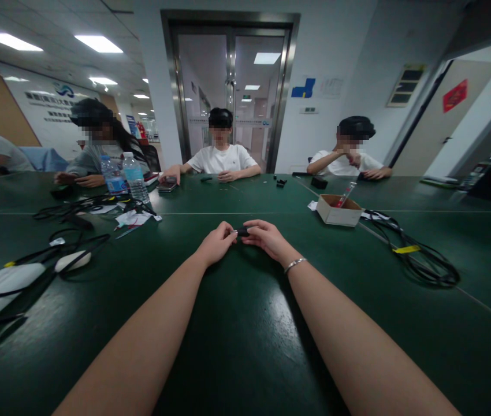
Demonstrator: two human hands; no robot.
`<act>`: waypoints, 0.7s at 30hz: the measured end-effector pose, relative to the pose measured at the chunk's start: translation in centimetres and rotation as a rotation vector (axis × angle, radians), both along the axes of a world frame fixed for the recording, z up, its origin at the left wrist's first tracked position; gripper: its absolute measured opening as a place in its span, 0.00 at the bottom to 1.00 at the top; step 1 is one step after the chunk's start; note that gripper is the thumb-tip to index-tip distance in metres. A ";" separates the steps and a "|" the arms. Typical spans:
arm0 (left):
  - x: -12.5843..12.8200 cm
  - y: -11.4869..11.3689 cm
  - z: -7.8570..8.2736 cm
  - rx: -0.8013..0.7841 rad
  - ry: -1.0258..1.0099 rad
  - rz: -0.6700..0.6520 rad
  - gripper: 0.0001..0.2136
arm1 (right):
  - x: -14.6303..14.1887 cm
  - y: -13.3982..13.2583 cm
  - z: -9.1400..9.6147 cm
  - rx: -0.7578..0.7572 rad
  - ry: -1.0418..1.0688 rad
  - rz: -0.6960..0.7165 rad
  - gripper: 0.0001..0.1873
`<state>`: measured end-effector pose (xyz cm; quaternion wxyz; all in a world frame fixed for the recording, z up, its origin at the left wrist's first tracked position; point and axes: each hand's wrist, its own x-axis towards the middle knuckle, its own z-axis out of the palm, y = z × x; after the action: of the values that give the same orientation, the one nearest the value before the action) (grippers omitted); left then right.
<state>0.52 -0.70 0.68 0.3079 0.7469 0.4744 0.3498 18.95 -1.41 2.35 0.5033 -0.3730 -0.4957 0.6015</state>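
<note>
Straight ahead of me, just above the green table [237, 323], both hands meet at a small black piece with a silvery end [242, 231]. Its exact kind is too small to make out. My left hand [217, 244] is closed, thumb and fingers pinching the silvery end. From the other side, my right hand [267, 238] grips the black body between thumb and fingers; a silver bracelet [294, 265] circles that wrist. Part of the piece is hidden by the fingertips.
Left lie tangled black cables [85, 205], white papers [133, 218], a white mouse [73, 261] and two water bottles [135, 176]. At right are a small cardboard box [339, 212] and a coiled cable [427, 263]. Several people sit around the table.
</note>
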 end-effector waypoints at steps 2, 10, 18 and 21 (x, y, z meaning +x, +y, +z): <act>0.0 0.0 0.0 0.021 0.031 -0.005 0.17 | 0.0 0.0 0.1 -0.004 -0.004 -0.003 0.10; 0.2 0.0 -0.1 0.018 -0.043 0.019 0.18 | 0.0 0.2 -0.2 -0.004 0.013 0.000 0.10; 0.0 -0.1 0.1 0.018 -0.013 -0.017 0.13 | 0.1 0.2 -0.2 0.000 0.008 0.005 0.09; 0.1 -0.1 0.1 0.052 0.019 -0.006 0.18 | 0.0 0.2 -0.2 -0.006 0.007 0.006 0.09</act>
<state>0.58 -0.82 0.76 0.2850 0.7592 0.4660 0.3539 18.98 -1.20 2.13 0.5023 -0.3711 -0.4932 0.6056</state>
